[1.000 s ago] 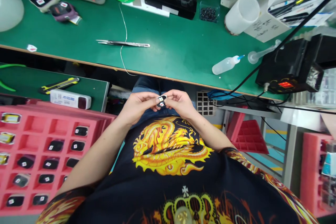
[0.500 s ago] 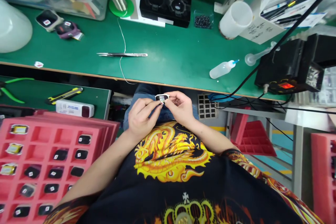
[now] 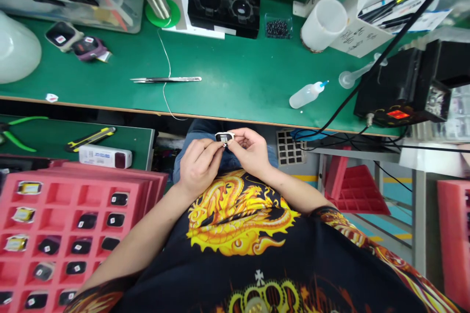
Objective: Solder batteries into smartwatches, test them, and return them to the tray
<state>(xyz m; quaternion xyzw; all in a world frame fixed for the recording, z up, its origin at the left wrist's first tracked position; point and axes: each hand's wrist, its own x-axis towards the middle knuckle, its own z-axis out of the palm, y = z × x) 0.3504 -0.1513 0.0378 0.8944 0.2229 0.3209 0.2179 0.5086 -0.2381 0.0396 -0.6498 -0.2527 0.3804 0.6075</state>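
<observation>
With the watch-like unit [image 3: 224,137] at frame centre, the right hand [image 3: 253,150] pinches its edge and the left hand [image 3: 199,164] reaches its lower rim, grip unclear; work appears underway, completion indeterminable, while similar units [image 3: 81,245] occupy the pink tray [image 3: 89,195], lower left.

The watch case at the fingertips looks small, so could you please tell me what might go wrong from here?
The watch case, pinched in the right hand with the left hand at its edge, is over the lap, not the bench; it might slip and fall.
The tweezers cross the wire; lifting them could drag it.
</observation>
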